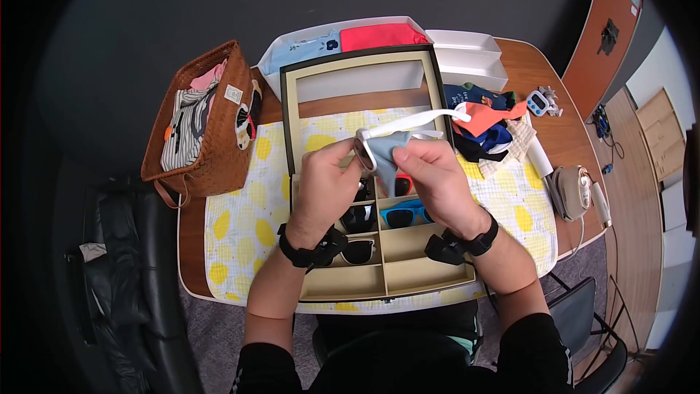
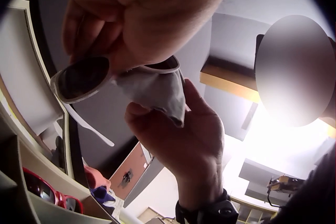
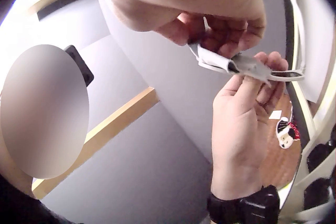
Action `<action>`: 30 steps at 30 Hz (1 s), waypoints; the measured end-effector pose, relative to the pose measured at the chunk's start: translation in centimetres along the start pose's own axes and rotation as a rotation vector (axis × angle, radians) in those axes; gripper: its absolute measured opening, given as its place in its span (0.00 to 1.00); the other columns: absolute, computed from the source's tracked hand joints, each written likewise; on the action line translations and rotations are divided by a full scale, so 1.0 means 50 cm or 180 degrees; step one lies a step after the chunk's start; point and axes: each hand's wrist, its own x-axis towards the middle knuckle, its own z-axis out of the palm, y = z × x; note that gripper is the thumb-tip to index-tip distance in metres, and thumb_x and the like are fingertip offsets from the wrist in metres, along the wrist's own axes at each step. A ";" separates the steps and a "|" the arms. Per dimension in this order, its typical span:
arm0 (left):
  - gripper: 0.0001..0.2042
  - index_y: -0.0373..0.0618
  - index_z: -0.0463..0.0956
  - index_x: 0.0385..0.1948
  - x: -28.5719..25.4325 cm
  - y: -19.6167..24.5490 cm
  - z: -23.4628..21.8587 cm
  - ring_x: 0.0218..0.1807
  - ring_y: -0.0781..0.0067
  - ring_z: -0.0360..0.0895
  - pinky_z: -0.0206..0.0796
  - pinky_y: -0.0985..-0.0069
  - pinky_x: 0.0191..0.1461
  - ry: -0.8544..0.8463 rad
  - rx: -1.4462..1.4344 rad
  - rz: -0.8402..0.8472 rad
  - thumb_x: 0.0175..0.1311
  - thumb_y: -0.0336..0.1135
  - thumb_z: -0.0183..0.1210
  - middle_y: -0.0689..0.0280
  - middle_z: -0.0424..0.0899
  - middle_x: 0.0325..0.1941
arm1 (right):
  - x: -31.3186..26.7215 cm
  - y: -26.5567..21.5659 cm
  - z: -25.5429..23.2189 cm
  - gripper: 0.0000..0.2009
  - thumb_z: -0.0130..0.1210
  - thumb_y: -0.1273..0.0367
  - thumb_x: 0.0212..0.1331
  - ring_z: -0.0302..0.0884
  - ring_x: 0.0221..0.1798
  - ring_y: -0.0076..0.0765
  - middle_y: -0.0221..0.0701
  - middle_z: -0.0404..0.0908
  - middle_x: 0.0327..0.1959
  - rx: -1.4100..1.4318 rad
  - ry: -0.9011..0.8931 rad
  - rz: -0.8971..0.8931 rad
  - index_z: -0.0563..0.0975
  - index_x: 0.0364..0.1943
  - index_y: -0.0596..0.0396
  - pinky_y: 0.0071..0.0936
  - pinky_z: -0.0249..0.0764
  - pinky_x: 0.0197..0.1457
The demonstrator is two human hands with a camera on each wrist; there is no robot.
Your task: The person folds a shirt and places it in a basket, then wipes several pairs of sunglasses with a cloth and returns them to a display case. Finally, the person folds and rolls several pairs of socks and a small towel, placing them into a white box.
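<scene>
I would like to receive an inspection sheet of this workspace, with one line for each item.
Surface: brown table, partly under a yellow-patterned cover.
Job's things: white sunglasses with a grey-blue cloth against them; below, an open compartment box holding more sunglasses, among them a blue pair.
Clutter: woven basket with fabrics at left; fabric pile, timer and pale appliance at right.
Hands: left hand grips the white sunglasses; right hand pinches the cloth.
Cables: pale cord by the appliance; dark cable beyond the table at right.
Surroundings: black sofa at left, black chair at right.
</scene>
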 end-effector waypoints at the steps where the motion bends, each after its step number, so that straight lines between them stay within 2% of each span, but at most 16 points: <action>1: 0.08 0.36 0.84 0.43 0.001 -0.007 0.003 0.26 0.72 0.82 0.72 0.73 0.33 0.0002 -0.0001 -0.0001 0.65 0.26 0.62 0.54 0.87 0.30 | 0.002 0.008 -0.001 0.12 0.53 0.68 0.74 0.67 0.30 0.16 0.21 0.75 0.31 -0.0108 0.0012 -0.0136 0.83 0.37 0.62 0.22 0.64 0.34; 3: 0.08 0.35 0.84 0.43 0.003 -0.018 0.006 0.24 0.73 0.82 0.72 0.74 0.31 0.0036 -0.0038 0.0461 0.65 0.25 0.62 0.55 0.87 0.28 | 0.006 0.007 -0.008 0.12 0.53 0.69 0.74 0.67 0.29 0.17 0.22 0.73 0.30 -0.0334 -0.0066 0.0003 0.83 0.36 0.62 0.23 0.63 0.33; 7: 0.08 0.35 0.84 0.43 0.000 0.012 -0.001 0.24 0.76 0.82 0.72 0.76 0.29 0.0141 0.0084 0.0175 0.65 0.25 0.62 0.56 0.86 0.27 | 0.011 -0.005 -0.007 0.13 0.53 0.69 0.73 0.67 0.29 0.18 0.24 0.71 0.29 -0.0838 -0.0211 0.0347 0.81 0.31 0.62 0.24 0.62 0.32; 10: 0.08 0.35 0.84 0.44 0.000 0.010 -0.003 0.23 0.76 0.83 0.73 0.77 0.27 0.0107 0.0125 0.0123 0.65 0.25 0.63 0.56 0.86 0.26 | -0.002 -0.037 0.003 0.14 0.54 0.69 0.73 0.66 0.29 0.18 0.23 0.71 0.29 -0.0735 -0.0116 0.0271 0.80 0.29 0.63 0.23 0.62 0.32; 12: 0.08 0.35 0.84 0.43 0.001 0.010 -0.001 0.25 0.72 0.85 0.72 0.76 0.29 0.0121 -0.0034 -0.0012 0.65 0.26 0.63 0.56 0.86 0.26 | -0.009 -0.034 0.012 0.14 0.54 0.68 0.73 0.66 0.29 0.18 0.23 0.70 0.28 -0.0464 -0.0001 0.0182 0.80 0.29 0.63 0.23 0.61 0.32; 14: 0.08 0.35 0.84 0.42 0.004 -0.007 0.004 0.26 0.72 0.85 0.72 0.76 0.30 0.0098 -0.0062 0.0063 0.65 0.26 0.63 0.57 0.86 0.26 | -0.010 -0.027 0.012 0.14 0.54 0.68 0.73 0.65 0.29 0.18 0.23 0.70 0.28 -0.0198 0.0119 0.0093 0.80 0.29 0.63 0.23 0.61 0.32; 16: 0.08 0.35 0.84 0.42 0.004 -0.012 0.007 0.26 0.71 0.85 0.72 0.76 0.30 0.0070 -0.0084 0.0141 0.65 0.26 0.63 0.57 0.86 0.25 | -0.007 -0.009 0.006 0.14 0.54 0.69 0.73 0.63 0.28 0.18 0.23 0.69 0.27 -0.0509 -0.0014 -0.0003 0.80 0.29 0.63 0.23 0.59 0.31; 18: 0.07 0.35 0.84 0.41 0.002 -0.009 0.011 0.28 0.76 0.85 0.71 0.75 0.31 0.0149 0.0090 0.0560 0.65 0.27 0.63 0.56 0.86 0.24 | 0.001 -0.006 0.007 0.14 0.54 0.69 0.73 0.62 0.28 0.18 0.23 0.68 0.27 -0.0600 -0.0014 0.0079 0.80 0.29 0.63 0.23 0.59 0.31; 22: 0.07 0.34 0.84 0.40 0.006 -0.007 0.004 0.30 0.78 0.84 0.72 0.74 0.33 0.0147 0.0198 0.0343 0.65 0.27 0.64 0.55 0.88 0.26 | -0.002 -0.022 0.009 0.14 0.55 0.69 0.72 0.62 0.28 0.17 0.23 0.68 0.26 -0.0826 -0.0066 0.0130 0.80 0.29 0.63 0.23 0.58 0.31; 24: 0.07 0.33 0.84 0.40 0.007 -0.017 0.005 0.34 0.76 0.86 0.73 0.73 0.36 0.0028 -0.0017 -0.0017 0.64 0.26 0.64 0.53 0.89 0.30 | -0.008 -0.021 0.007 0.13 0.55 0.69 0.72 0.62 0.28 0.17 0.23 0.68 0.26 -0.0720 -0.0018 0.0027 0.80 0.29 0.64 0.23 0.58 0.31; 26: 0.07 0.33 0.83 0.40 0.005 -0.009 0.010 0.35 0.76 0.86 0.74 0.73 0.37 0.0022 -0.0132 0.0097 0.64 0.26 0.64 0.53 0.89 0.31 | -0.011 -0.018 0.007 0.13 0.55 0.70 0.72 0.62 0.28 0.17 0.24 0.69 0.26 -0.0618 0.0027 -0.0069 0.80 0.30 0.64 0.23 0.58 0.31; 30: 0.08 0.32 0.83 0.41 0.002 -0.015 0.013 0.38 0.78 0.85 0.74 0.75 0.41 0.0051 -0.0224 0.0238 0.65 0.26 0.64 0.53 0.89 0.33 | -0.001 -0.001 0.012 0.13 0.54 0.70 0.72 0.63 0.28 0.17 0.23 0.70 0.26 -0.0657 -0.0002 0.0094 0.79 0.30 0.65 0.23 0.59 0.31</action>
